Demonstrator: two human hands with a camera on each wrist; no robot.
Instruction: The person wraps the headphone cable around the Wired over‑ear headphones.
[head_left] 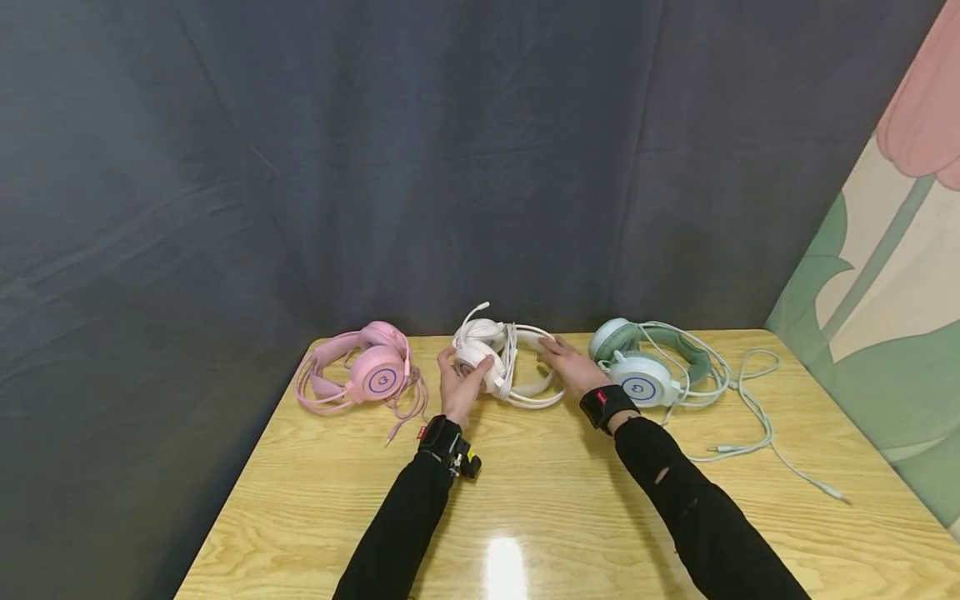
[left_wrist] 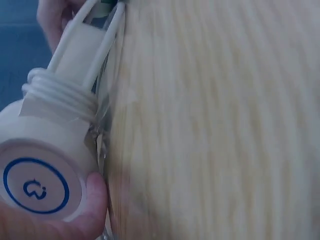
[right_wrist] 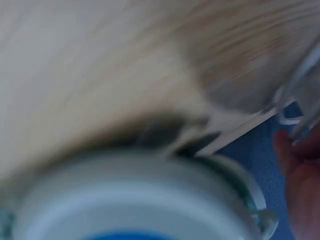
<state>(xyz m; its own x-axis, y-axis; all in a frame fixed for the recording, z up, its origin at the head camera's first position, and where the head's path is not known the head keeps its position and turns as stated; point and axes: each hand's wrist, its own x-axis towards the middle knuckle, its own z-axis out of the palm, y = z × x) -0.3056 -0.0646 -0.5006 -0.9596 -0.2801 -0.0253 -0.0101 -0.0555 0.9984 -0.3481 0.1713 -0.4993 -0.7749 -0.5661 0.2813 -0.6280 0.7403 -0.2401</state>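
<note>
- Head view: the white headset (head_left: pixel 510 367) lies on the table (head_left: pixel 525 483), between a pink headset (head_left: pixel 378 371) on the left and a mint-green headset (head_left: pixel 645 383) on the right. The left hand (head_left: pixel 459 392) curls round its near ear cup (head_left: pixel 474 353), thumb in front. The right hand (head_left: pixel 573 367) grips the far end of the headband (head_left: pixel 531 335). A microphone boom (head_left: pixel 472 313) sticks up at the back; being thin, it would probably bend or snap under a pull, so it makes a poor handhold.

- Left wrist view: the left thumb presses the rim of the ear cup, beside the blue ring and logo. Cable is wound in several turns round the band beside the cup. The headset should be light, its plastic shell stiff and rather slippery, the band springy. The cup's rim looks a sound place to hold; tugging the coils could loosen them.

- Right wrist view: badly blurred. The right hand shows at the right edge, finger and thumb at the white band; how firmly they pinch, I cannot tell. The mint-green headset's cup fills the foreground.
</note>
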